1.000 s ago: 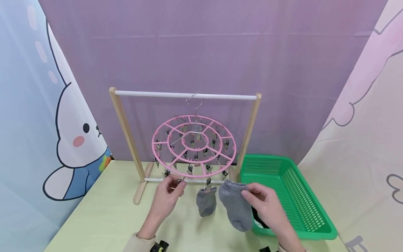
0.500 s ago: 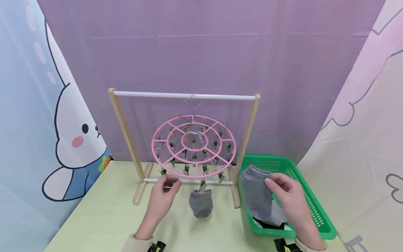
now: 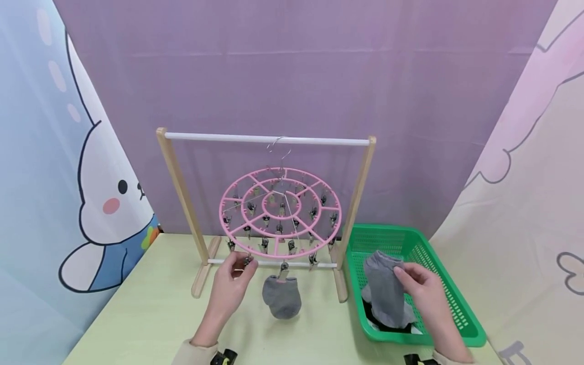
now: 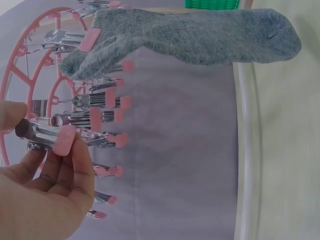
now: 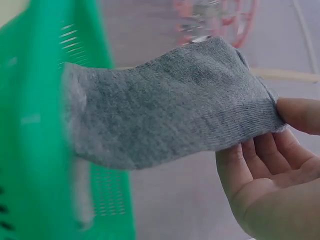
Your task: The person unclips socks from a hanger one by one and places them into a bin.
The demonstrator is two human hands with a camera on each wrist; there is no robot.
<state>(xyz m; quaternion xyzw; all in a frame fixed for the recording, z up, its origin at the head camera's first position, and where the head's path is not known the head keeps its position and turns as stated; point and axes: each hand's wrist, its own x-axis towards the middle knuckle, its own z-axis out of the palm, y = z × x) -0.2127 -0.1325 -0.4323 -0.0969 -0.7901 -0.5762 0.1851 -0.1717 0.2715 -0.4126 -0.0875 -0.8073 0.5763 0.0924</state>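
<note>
A round pink drying rack (image 3: 316, 251) with several metal clips hangs from a wooden stand. My left hand (image 3: 229, 285) pinches one metal clip (image 4: 46, 136) with a pink tip at the rack's front left. From a neighbouring clip hangs a grey sock (image 3: 283, 298), gripped at its cuff and seen lengthwise in the left wrist view. Over the green basket (image 3: 458, 296), my right hand (image 3: 424, 289) holds a second grey sock (image 5: 165, 105) by its cuff between thumb and fingers, the toe end hanging down.
The wooden stand (image 3: 181, 190) has a white top bar (image 3: 219, 137) and stands on the pale yellow table (image 3: 150, 304). Inside the basket lie more items, grey, black and white, partly covered by the held sock. A purple curtain (image 3: 274, 66) hangs behind.
My right hand has carried its sock right, from beside the hanging sock to over the basket. The rack has turned, its hanging sock shifting left, while my left hand keeps its clip and moves slightly left.
</note>
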